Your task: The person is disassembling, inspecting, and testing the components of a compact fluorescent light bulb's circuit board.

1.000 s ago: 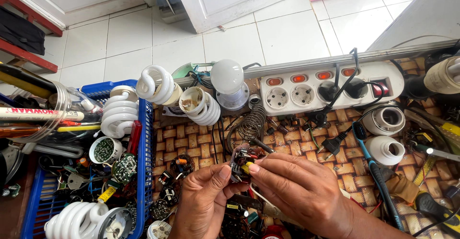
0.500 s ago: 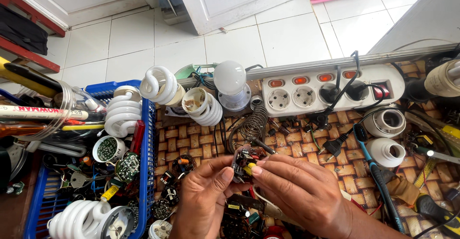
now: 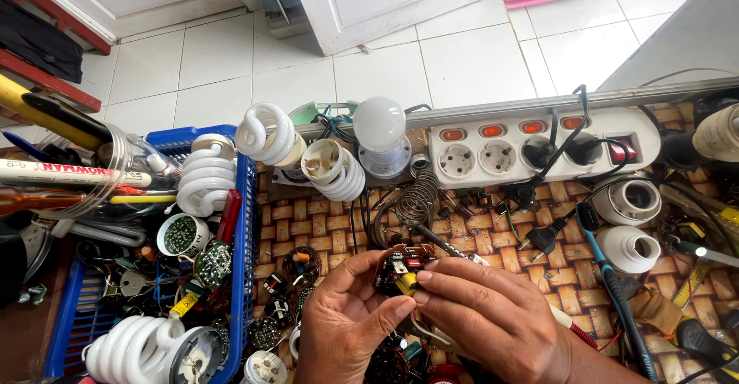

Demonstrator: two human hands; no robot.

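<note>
- Low in frame, at the near edge of the woven-mat surface [image 3: 477, 222]: left hand [image 3: 346, 318] and right hand [image 3: 493, 315] are pressed together, both pinching one small circuit board [image 3: 400, 265].
- Board sits above the fingertips, on the far side of both hands, roughly level; left thumb and forefinger hold its left edge, right fingers cover its right and lower part. Neither hand is clearly nearer.
- Long axis hard to judge: board looks near round, half hidden by fingers. Yellow and red parts show on its face; underside unseen.
- Just beyond: coiled wire stand [image 3: 416, 199], loose black plug [image 3: 545, 238].
- Left: blue basket [image 3: 245, 222] of spiral lamps and lamp boards.
- Farther: white power strip [image 3: 539, 141], white bulb [image 3: 379, 126], then tiled floor [image 3: 254, 68].
- Wrists cut off by the frame bottom.
</note>
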